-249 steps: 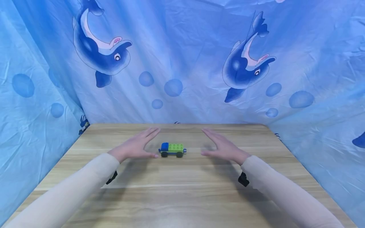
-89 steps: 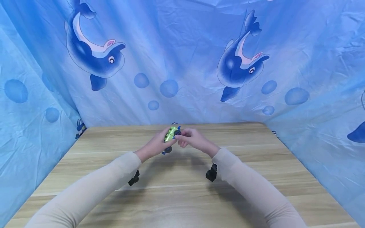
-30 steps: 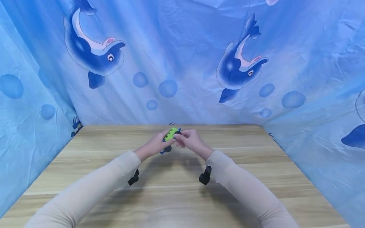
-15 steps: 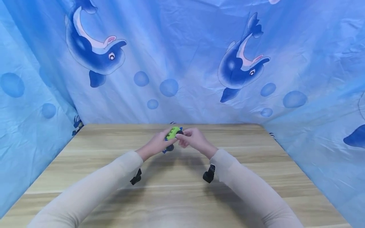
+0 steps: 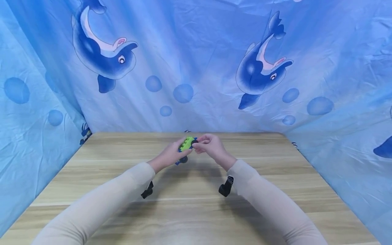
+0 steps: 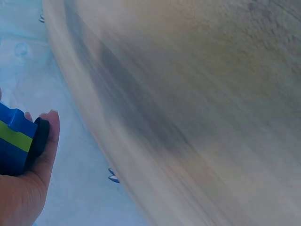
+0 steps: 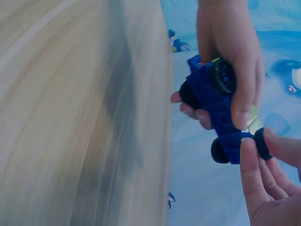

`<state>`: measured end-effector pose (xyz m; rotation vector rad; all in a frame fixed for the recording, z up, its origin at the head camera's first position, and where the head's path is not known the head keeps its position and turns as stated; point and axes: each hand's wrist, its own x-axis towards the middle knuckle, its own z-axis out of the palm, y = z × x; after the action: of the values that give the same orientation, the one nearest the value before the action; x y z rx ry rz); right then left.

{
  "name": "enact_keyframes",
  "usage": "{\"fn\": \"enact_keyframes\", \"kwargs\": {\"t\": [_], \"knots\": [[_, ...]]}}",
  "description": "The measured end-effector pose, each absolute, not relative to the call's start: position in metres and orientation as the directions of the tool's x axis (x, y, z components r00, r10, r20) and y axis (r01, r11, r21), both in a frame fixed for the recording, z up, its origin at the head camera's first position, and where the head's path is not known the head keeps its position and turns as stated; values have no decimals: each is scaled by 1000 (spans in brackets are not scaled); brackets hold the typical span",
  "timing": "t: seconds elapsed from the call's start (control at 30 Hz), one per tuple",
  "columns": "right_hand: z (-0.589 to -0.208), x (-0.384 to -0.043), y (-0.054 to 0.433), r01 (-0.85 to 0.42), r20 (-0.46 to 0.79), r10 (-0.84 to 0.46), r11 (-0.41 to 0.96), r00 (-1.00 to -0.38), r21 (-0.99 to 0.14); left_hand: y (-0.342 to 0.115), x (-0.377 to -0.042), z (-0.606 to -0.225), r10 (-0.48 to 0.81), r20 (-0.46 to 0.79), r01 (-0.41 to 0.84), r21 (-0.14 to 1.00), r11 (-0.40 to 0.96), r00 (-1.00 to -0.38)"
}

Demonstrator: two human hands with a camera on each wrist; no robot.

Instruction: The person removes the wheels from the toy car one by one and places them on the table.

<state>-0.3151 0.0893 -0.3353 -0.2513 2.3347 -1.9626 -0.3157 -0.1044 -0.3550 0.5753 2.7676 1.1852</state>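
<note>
A toy block car (image 5: 185,144) with a lime-green studded top, a blue chassis (image 7: 221,110) and black wheels is held tilted above the table. My left hand (image 5: 169,154) grips it around the sides, thumb toward me. In the right wrist view the underside shows, with two wheels near the left hand. At the car's other end, my right hand (image 5: 212,148) pinches one black wheel (image 7: 261,143) between thumb and fingers. That wheel stands slightly out from the chassis, at an angle. In the left wrist view only the car's blue end (image 6: 11,155) and a wheel (image 6: 40,139) appear.
The wooden table (image 5: 190,204) spreads below both hands, its far edge just behind them. A blue curtain (image 5: 208,68) with dolphins hangs behind and along both sides. A black camera mount sits under each wrist (image 5: 226,186).
The car stood on the table between two spread hands; it has since been lifted and turned in my left hand. My right hand has come to one wheel. Over the last second, only small shifts show.
</note>
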Motion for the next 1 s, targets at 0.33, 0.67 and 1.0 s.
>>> {"fn": "enact_keyframes", "kwargs": {"t": [0.33,0.67,1.0], "knots": [[-329,-317,90,34,-35,-153,12,-988,-999,-110,-317,-359,361,97,325,690,647,-927],[-336,-330,94,63,-55,-135,-56,-989,-996,-115,-315,-362,345,100,318,680,661,-933],[-360,-361,98,117,-111,-60,-104,-992,-988,-118,-317,-363,335,96,308,675,670,-937]]}}
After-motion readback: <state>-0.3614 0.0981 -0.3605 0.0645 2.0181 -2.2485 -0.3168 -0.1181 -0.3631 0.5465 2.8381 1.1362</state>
